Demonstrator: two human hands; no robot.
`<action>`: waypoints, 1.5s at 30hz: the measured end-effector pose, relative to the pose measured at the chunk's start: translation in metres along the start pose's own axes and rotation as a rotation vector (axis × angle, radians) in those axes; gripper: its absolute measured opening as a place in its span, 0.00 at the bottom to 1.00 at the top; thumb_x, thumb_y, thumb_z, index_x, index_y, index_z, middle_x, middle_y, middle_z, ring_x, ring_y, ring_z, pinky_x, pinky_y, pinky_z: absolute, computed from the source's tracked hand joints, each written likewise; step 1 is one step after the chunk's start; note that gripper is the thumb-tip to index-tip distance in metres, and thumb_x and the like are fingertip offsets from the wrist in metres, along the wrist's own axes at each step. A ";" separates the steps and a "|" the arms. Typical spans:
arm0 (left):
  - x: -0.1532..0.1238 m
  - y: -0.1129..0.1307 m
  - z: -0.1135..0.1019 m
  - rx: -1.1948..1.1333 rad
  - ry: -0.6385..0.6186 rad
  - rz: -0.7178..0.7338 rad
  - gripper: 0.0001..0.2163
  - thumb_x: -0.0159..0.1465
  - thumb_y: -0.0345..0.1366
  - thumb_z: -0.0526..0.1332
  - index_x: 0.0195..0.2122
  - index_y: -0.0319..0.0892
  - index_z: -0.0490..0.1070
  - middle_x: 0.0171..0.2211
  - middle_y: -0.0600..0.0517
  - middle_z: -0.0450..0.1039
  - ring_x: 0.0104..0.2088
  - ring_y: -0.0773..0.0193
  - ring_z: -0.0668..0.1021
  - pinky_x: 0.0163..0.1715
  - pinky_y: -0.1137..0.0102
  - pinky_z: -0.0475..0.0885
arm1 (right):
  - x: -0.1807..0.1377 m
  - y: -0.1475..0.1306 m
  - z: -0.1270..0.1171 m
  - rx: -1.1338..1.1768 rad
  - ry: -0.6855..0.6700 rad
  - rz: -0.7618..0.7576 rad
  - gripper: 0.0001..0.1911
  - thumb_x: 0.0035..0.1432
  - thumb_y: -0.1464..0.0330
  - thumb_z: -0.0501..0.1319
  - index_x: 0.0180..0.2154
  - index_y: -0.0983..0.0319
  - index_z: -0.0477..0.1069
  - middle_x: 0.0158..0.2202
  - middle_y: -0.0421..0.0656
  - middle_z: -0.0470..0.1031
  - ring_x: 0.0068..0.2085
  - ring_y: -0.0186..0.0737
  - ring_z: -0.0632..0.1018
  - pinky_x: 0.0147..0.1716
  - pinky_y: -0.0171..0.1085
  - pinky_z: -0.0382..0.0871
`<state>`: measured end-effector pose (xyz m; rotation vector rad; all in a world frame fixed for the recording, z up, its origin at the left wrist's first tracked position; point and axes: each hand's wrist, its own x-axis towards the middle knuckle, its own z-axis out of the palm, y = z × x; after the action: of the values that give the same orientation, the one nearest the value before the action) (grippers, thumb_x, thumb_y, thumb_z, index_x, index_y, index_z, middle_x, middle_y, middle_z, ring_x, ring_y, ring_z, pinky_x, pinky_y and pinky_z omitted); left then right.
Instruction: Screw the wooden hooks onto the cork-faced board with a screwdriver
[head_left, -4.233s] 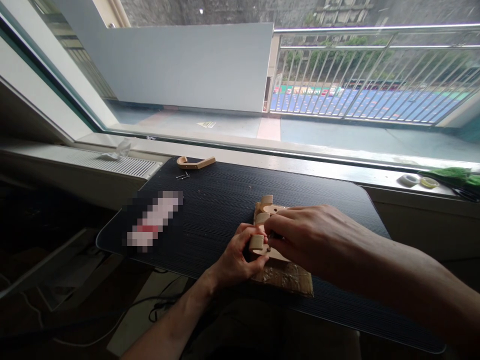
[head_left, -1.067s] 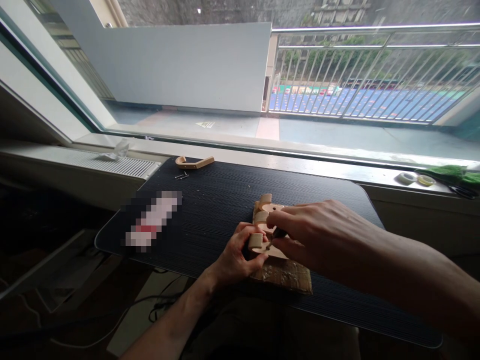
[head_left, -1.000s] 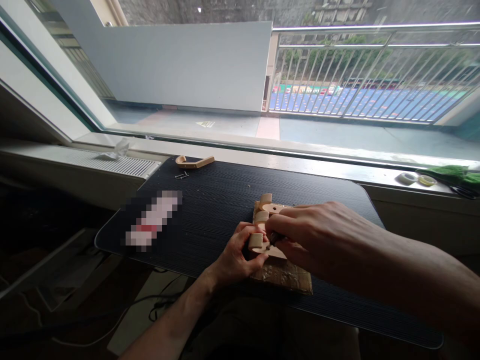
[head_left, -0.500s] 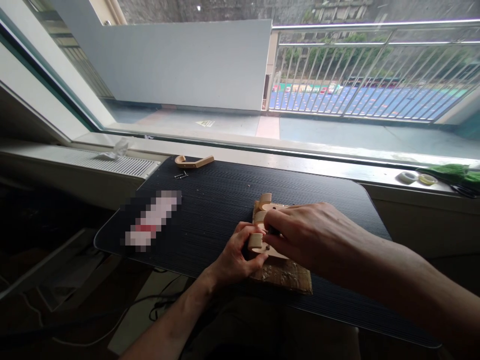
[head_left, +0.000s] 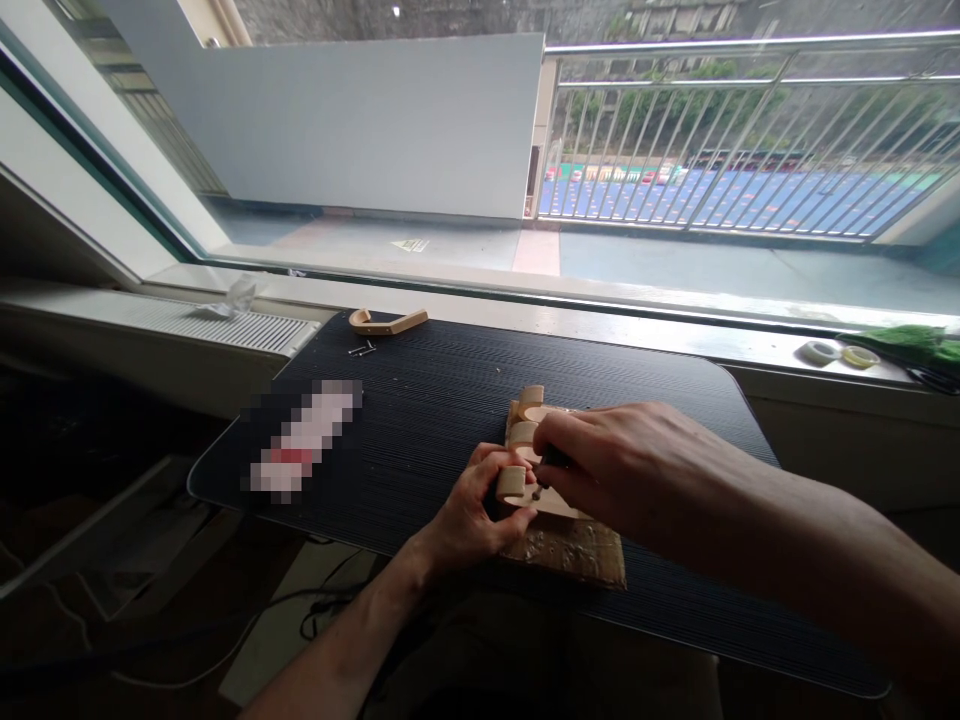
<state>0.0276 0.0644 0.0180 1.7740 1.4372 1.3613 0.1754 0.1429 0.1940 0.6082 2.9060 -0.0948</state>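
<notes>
Three wooden hooks (head_left: 523,436) lay side by side on a tape-covered board (head_left: 576,553) atop the black tabletop (head_left: 420,430). The left hand (head_left: 466,515) had its grip clamped across the nearest hook (head_left: 553,504), whose long axis ran rightward from its curl, beneath the right hand (head_left: 626,455). The latter's grip was closed on a dark-handled screwdriver (head_left: 553,460), which slanted down leftward, its tip meeting the hook just right of the curl, between the left fingertips.

Black table (head_left: 420,410): wooden hook (head_left: 397,325), probably screws (head_left: 362,350) just beside; blurred pinkish item (head_left: 307,440); brown board (head_left: 570,555)
</notes>
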 end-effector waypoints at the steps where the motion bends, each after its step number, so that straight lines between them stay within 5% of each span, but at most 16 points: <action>1: 0.000 0.000 0.000 -0.004 -0.007 -0.003 0.17 0.53 0.30 0.63 0.44 0.44 0.64 0.42 0.49 0.67 0.46 0.61 0.71 0.47 0.66 0.69 | 0.001 0.000 0.001 0.000 0.009 0.026 0.09 0.63 0.64 0.51 0.33 0.60 0.65 0.26 0.39 0.72 0.23 0.34 0.72 0.19 0.33 0.49; 6: 0.000 0.000 0.000 -0.019 -0.019 -0.022 0.18 0.54 0.30 0.63 0.45 0.44 0.64 0.43 0.49 0.66 0.46 0.61 0.71 0.46 0.66 0.70 | 0.004 -0.001 0.006 -0.012 0.016 0.098 0.15 0.63 0.60 0.48 0.33 0.61 0.66 0.25 0.41 0.72 0.23 0.35 0.72 0.20 0.33 0.46; 16: -0.001 -0.002 0.001 0.019 0.015 -0.021 0.20 0.52 0.29 0.63 0.47 0.44 0.64 0.44 0.49 0.67 0.46 0.60 0.71 0.47 0.66 0.69 | -0.003 0.000 -0.003 0.089 0.040 -0.122 0.05 0.59 0.69 0.55 0.34 0.61 0.68 0.29 0.42 0.73 0.27 0.32 0.72 0.23 0.31 0.52; 26: 0.000 0.000 -0.001 -0.005 -0.029 -0.022 0.18 0.53 0.30 0.63 0.45 0.44 0.63 0.43 0.49 0.65 0.46 0.60 0.70 0.47 0.65 0.69 | 0.006 0.001 0.005 0.012 0.076 -0.029 0.11 0.62 0.63 0.52 0.31 0.61 0.66 0.25 0.39 0.71 0.21 0.31 0.68 0.19 0.32 0.45; 36: -0.002 -0.004 0.003 0.012 0.021 -0.003 0.17 0.53 0.30 0.63 0.45 0.44 0.63 0.42 0.50 0.65 0.44 0.61 0.70 0.47 0.66 0.69 | -0.007 0.001 -0.004 0.096 0.064 -0.124 0.06 0.60 0.69 0.54 0.35 0.60 0.70 0.29 0.41 0.74 0.26 0.32 0.72 0.23 0.30 0.54; 45: 0.001 0.000 0.000 -0.007 0.002 0.022 0.17 0.54 0.30 0.63 0.44 0.44 0.63 0.43 0.50 0.66 0.45 0.61 0.71 0.47 0.67 0.69 | 0.000 0.005 0.006 0.092 0.060 -0.084 0.07 0.62 0.66 0.53 0.33 0.61 0.68 0.28 0.39 0.72 0.25 0.31 0.71 0.22 0.32 0.52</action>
<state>0.0272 0.0652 0.0185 1.7892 1.4172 1.3778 0.1781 0.1472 0.1882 0.5113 2.9995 -0.2260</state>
